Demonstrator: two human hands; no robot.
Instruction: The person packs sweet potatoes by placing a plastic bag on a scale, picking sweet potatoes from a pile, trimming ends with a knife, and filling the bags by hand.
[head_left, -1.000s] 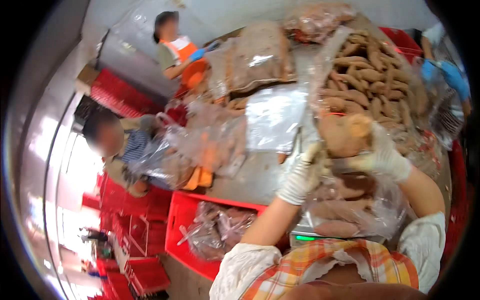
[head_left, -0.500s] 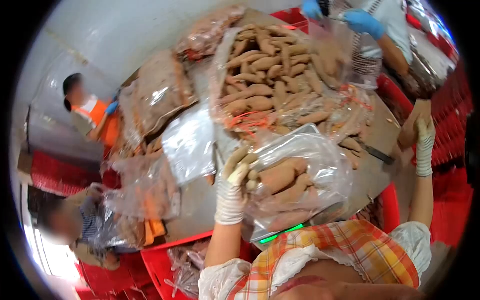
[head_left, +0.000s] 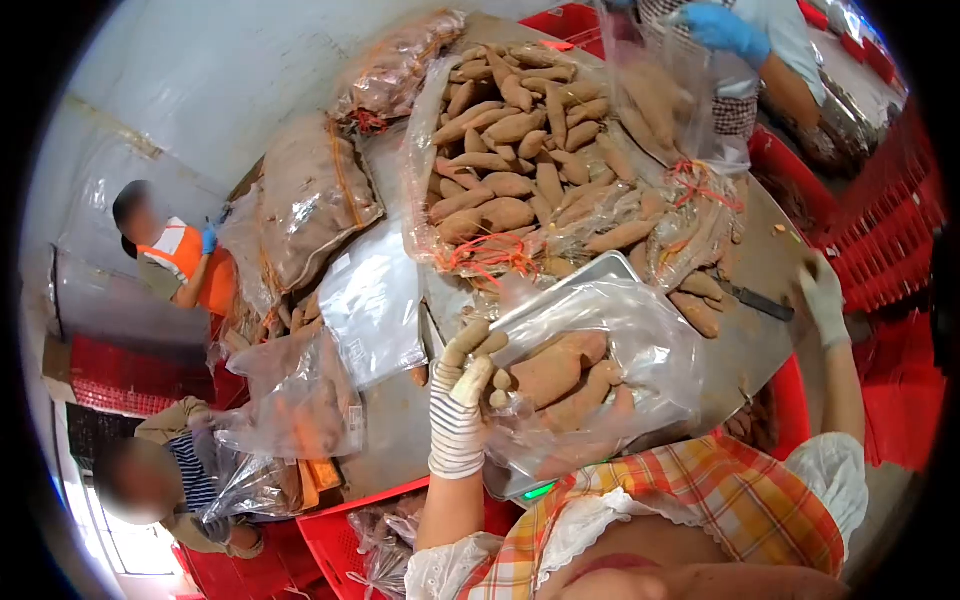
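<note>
My left hand [head_left: 462, 405], in a white striped glove, grips the edge of a clear plastic bag [head_left: 655, 350]. Several sweet potatoes [head_left: 550, 370] lie inside this bag. Under it is a metal tray [head_left: 612, 266], and a green light [head_left: 538, 491] shows at its near edge. My right hand [head_left: 824, 302], also gloved and slightly blurred, is over the table's right edge beside the red crates. Its fingers look stretched out, and I see nothing in them. The knife [head_left: 757, 302] lies on the table to its left.
A big open bag of sweet potatoes [head_left: 510, 130] covers the table's far middle. Full sacks [head_left: 315, 205] and flat plastic bags [head_left: 375, 305] lie left. Two people work on the left; blue-gloved hands [head_left: 725, 30] are at the far right. Red crates [head_left: 885, 240] stand right.
The brown piece in my right hand is no longer visible there. That hand has moved down and slightly left. My left hand still holds the bag, and the view has shifted slightly.
</note>
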